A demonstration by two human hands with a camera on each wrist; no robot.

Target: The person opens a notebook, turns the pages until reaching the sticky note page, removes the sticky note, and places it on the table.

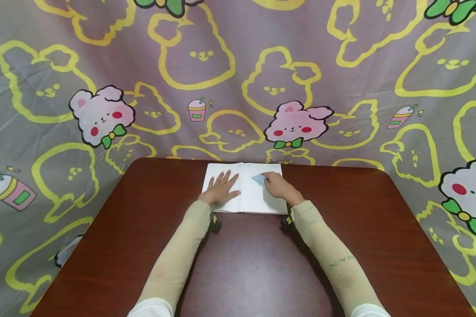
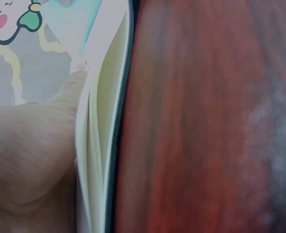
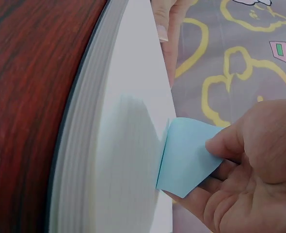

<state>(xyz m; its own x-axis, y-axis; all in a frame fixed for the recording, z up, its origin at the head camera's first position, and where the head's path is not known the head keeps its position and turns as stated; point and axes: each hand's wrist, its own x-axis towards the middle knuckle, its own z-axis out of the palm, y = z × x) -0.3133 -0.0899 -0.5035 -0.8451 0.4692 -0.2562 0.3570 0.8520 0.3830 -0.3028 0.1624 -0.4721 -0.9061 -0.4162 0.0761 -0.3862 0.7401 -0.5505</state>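
An open notebook (image 1: 262, 200) with white lined pages lies near the far edge of the table. My left hand (image 1: 221, 190) rests on its left page with the fingers spread. Between thumb and fingers, my right hand (image 3: 259, 165) pinches a light blue sticky note (image 3: 189, 155) over the right page. One edge of the note meets the page, and its held side curves up away from the paper. In the left wrist view the left palm (image 2: 31, 150) lies beside the page edges and the dark cover.
The brown wooden table (image 1: 150, 193) extends to both sides of the notebook and in front of it. A grey curtain (image 1: 230, 57) with yellow outlines and bunny faces hangs behind the table and along its sides. Small black devices (image 1: 214, 223) sit at the wrists.
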